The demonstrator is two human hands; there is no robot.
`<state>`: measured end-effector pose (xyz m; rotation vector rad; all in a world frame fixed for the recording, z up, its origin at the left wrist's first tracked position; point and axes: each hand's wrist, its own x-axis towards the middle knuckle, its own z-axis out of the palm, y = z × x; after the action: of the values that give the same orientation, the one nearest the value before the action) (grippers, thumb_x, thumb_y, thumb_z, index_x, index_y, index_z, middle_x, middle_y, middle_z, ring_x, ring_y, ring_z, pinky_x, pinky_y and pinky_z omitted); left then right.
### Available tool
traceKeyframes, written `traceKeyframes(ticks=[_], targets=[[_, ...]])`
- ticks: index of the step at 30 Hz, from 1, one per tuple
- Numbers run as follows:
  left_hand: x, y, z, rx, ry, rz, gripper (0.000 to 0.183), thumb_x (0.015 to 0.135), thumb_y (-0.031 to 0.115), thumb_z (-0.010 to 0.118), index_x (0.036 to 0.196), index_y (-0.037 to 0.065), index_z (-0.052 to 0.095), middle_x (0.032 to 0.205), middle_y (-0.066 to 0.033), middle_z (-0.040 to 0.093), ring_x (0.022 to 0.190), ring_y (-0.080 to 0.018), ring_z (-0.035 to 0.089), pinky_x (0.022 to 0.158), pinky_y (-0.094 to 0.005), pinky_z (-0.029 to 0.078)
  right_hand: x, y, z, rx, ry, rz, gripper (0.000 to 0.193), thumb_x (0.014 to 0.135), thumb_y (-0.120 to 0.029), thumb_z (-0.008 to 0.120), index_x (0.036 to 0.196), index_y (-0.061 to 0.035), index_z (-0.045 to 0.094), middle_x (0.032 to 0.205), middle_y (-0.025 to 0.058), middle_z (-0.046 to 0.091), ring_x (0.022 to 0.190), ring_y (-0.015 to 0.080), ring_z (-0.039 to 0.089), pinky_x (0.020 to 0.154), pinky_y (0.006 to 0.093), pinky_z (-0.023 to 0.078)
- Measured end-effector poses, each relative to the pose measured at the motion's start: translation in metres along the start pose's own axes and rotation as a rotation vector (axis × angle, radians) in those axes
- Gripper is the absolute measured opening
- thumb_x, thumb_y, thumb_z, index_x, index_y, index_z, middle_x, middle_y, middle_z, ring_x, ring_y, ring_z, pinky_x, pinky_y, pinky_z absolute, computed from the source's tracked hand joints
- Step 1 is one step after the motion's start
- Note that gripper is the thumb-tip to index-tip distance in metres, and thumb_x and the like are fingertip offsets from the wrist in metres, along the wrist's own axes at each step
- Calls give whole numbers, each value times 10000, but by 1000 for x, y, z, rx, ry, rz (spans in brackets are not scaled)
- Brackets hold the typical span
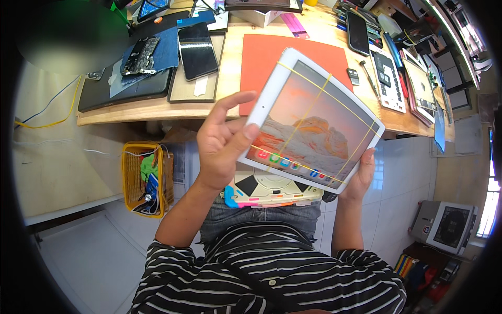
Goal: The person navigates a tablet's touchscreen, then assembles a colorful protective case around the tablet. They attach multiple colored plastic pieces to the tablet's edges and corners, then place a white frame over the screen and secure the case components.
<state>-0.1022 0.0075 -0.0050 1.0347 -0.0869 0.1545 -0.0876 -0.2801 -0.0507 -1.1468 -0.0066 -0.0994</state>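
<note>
A white-framed tablet (314, 123) with its screen lit is held up, tilted, over the front edge of the workbench. Thin yellow rubber bands (304, 116) run lengthwise and crosswise over its face. My left hand (222, 138) grips the left edge, thumb on the white border; its index finger is raised off the frame and its other fingers are partly hidden. My right hand (361, 175) supports the lower right corner, with the thumb at the edge and the remaining fingers out of sight behind. Beneath the tablet lies an orange-red mat (256, 57).
Left on the bench are a dark phone (197, 51), an opened device with bare circuitry (140, 56) and a black laptop (125, 89). Rightward lie another phone (357, 32), tools and a white panel (389, 86). A yellow basket (125, 180) stands below; a pale case (277, 196) rests at my lap.
</note>
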Motion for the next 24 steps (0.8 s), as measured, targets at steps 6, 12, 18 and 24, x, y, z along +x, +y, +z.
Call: traceKeyframes(ticks=[6, 12, 18, 24], targets=[[0, -14, 12, 100, -7, -65, 477, 1052, 86, 616, 1483, -30, 445, 1044, -213, 767, 949, -148, 729, 814, -257, 559, -9, -1, -28, -66, -7, 18, 531, 1123, -435, 439, 1357, 32, 534, 1272, 144, 674, 1086, 193, 695, 921, 351, 579], [3, -19, 18, 143, 31, 14, 446, 1069, 125, 604, 1461, -29, 458, 1048, -206, 770, 961, -141, 725, 813, -251, 557, -8, -5, -29, -98, -66, 23, 510, 1133, -406, 423, 1361, 36, 535, 1280, 150, 674, 1106, 193, 688, 933, 340, 571], [-6, -22, 15, 309, 5, 96, 443, 1070, 102, 588, 1470, -27, 448, 1060, -196, 767, 949, -128, 716, 803, -247, 553, -11, 2, -42, -112, -72, 38, 460, 1134, -370, 437, 1328, 28, 561, 1259, 138, 679, 1106, 183, 674, 955, 337, 549], [-9, -27, 12, 683, -155, 45, 285, 1041, 170, 650, 1303, 58, 661, 926, -135, 792, 761, -187, 762, 656, -292, 576, 3, -38, -106, -269, 66, -91, 341, 1114, -281, 510, 1272, 5, 612, 1127, 106, 719, 999, 163, 673, 906, 329, 536]])
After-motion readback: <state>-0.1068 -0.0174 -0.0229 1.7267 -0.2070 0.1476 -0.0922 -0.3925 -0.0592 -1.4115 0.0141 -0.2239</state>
